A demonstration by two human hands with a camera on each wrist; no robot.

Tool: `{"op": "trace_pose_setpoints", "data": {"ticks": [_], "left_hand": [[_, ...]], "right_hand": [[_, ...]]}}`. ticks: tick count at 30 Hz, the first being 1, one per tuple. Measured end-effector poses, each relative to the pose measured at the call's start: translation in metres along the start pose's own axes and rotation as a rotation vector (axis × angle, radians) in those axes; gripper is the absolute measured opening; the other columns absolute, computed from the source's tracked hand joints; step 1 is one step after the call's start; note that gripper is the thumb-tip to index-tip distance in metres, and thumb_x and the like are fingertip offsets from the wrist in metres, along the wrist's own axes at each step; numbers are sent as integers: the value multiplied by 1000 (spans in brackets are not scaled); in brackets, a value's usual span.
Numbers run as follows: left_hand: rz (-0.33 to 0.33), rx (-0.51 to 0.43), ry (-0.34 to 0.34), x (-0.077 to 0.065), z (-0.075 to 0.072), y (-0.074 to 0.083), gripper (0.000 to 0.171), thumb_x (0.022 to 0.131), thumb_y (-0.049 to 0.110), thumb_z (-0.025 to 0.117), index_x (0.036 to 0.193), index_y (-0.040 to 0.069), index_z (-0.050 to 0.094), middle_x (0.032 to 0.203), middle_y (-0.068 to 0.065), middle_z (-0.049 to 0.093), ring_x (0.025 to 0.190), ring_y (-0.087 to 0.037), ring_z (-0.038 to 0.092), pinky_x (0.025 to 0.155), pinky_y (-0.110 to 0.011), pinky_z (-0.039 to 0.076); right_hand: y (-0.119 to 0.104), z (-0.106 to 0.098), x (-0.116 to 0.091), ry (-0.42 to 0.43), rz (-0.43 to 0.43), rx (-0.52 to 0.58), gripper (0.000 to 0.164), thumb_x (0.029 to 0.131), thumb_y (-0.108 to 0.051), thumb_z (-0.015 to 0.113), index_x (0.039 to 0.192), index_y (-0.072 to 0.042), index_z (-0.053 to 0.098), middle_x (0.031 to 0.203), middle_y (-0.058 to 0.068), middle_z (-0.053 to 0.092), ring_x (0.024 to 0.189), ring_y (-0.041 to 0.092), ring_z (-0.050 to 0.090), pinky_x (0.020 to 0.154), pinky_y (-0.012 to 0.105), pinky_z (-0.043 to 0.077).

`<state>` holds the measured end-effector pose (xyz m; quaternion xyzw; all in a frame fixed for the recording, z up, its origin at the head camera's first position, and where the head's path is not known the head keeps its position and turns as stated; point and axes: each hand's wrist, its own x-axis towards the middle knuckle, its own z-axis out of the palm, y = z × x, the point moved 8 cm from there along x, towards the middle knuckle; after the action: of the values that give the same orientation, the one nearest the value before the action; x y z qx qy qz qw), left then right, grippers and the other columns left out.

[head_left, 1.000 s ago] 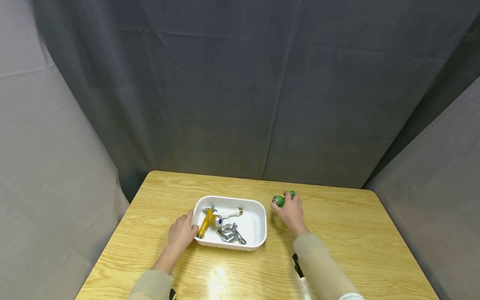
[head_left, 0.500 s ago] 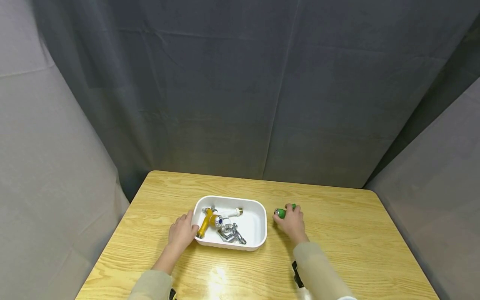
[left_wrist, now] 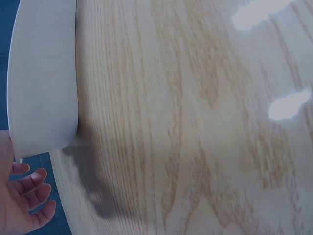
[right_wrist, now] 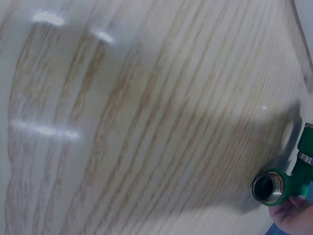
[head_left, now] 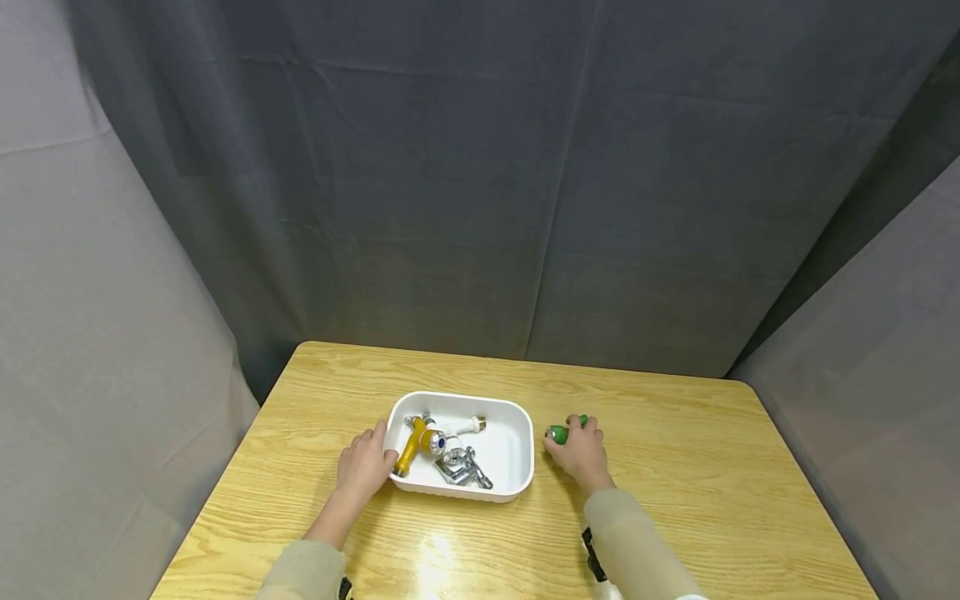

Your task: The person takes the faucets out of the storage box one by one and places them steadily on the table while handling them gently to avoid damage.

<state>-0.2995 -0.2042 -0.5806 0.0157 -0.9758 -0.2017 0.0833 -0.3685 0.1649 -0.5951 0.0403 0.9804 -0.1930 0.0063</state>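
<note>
A white plastic tray [head_left: 480, 493] stands on the table. My left hand [head_left: 363, 462] grips its left end, with the thumb at the rim. In the left wrist view the fingers [left_wrist: 36, 191] curl by the tray's corner. To the right of the tray my right hand [head_left: 582, 454] holds a green angle valve [head_left: 558, 434] close over the table. The right wrist view shows that valve's threaded metal mouth [right_wrist: 268, 187] facing the camera. Inside the tray lie a yellow valve [head_left: 408, 452], a white valve [head_left: 463, 426] and several chrome fittings [head_left: 459, 475].
The wood-grain table [head_left: 697, 483] has rounded far corners. A dark grey curtain [head_left: 420, 192] hangs behind it, with light grey cloth [head_left: 97, 333] on the left and more cloth [head_left: 870, 392] on the right. Light glares off the tabletop near the front.
My right hand has come back toward me with the green valve and lower toward the table. The left hand and the tray have stayed put.
</note>
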Motion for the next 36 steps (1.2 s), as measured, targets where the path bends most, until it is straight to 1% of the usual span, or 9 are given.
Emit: {"op": "trace_pose_setpoints", "data": {"ticks": [4,10,21,29,36], "left_hand": [[2,-2,3,0,0,0,52,80,23,58,127,4,47,92,-13,61,79,-28,58,65,-42,48],[4,3,2,0,0,1,52,81,23,58,127,3,46,93,-14,61,81,-29,59,66,-43,48],[1,4,3,0,0,1,53,81,23,58,128,3,46,96,-15,61,83,-30,59,67,-43,48],[5,-3,7,-1,-1,2,51,81,23,58,127,3,47,95,-15,61,83,-30,59,67,-44,48],[1,-9,3,-1,-1,1,51,82,23,58,128,3,47,96,-15,61,83,-30,59,67,-44,48]], "right_hand": [[-3,0,-1,-4,-11,-23,70,78,-47,56,128,1,42,123,31,31,100,41,44,70,50,48],[-4,2,-3,-13,-17,-58,69,79,-46,55,128,1,43,121,30,33,100,41,44,71,50,48],[-2,6,-3,-55,-11,-83,68,82,-45,48,130,2,41,122,32,33,101,42,43,71,53,47],[-5,3,-5,-66,-5,-62,67,83,-44,46,131,2,40,124,33,32,104,43,42,73,54,46],[-3,3,-4,-72,-4,-47,66,84,-45,44,131,2,41,126,33,32,105,44,42,75,57,45]]}}
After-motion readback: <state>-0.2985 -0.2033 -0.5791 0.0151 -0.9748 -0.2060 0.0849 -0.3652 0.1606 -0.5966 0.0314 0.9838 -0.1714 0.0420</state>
